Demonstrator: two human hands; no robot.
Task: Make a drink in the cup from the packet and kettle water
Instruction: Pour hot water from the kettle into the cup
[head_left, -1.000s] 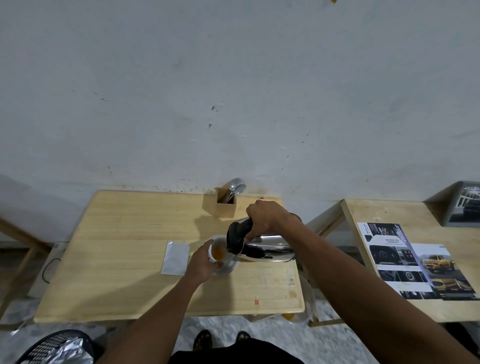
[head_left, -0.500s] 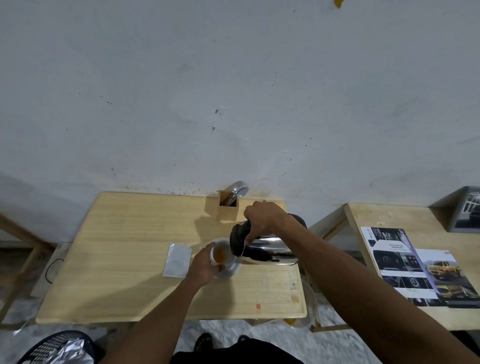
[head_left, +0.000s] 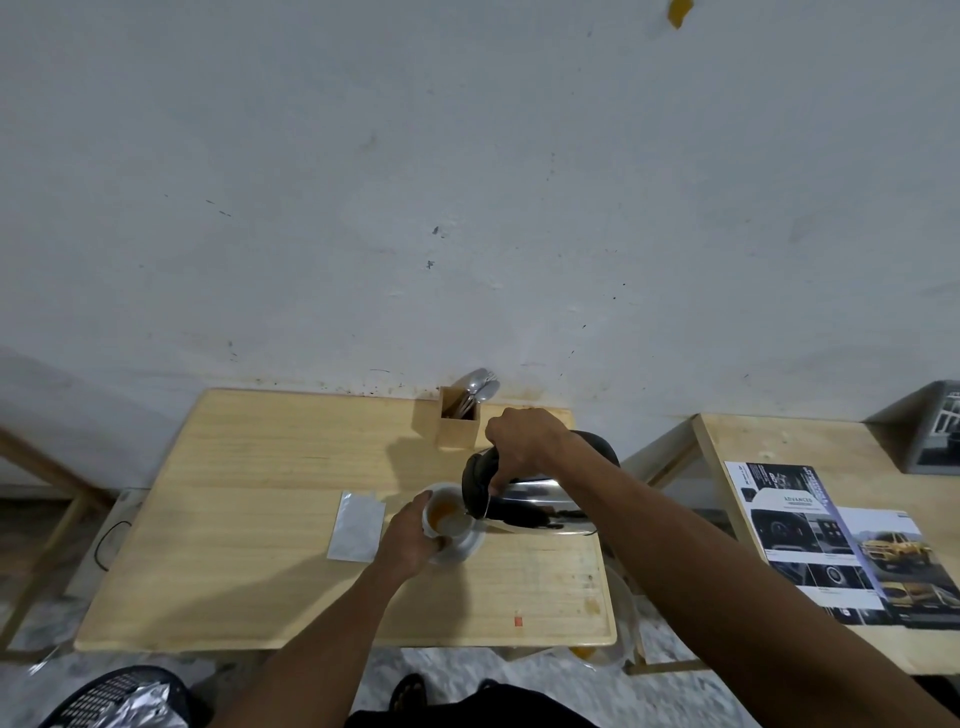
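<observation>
Your right hand (head_left: 524, 441) is wrapped tight round the black handle of the kettle (head_left: 530, 512), fingers fully closed, and the kettle lies tipped nearly on its side, long axis running from your wrist leftward, spout end down at the rim of the cup (head_left: 445, 515). So the cup sits just left of and below that grip, touching distance from the spout. Your left hand (head_left: 413, 538) is curled round the cup's near-left wall, holding it steady on the saucer (head_left: 470, 545); amber liquid shows inside. Whether water is running I can't tell. The packet (head_left: 356, 527) lies flat just left of your left hand, not held. Next call, I'd judge: roll the kettle back upright, rightward.
</observation>
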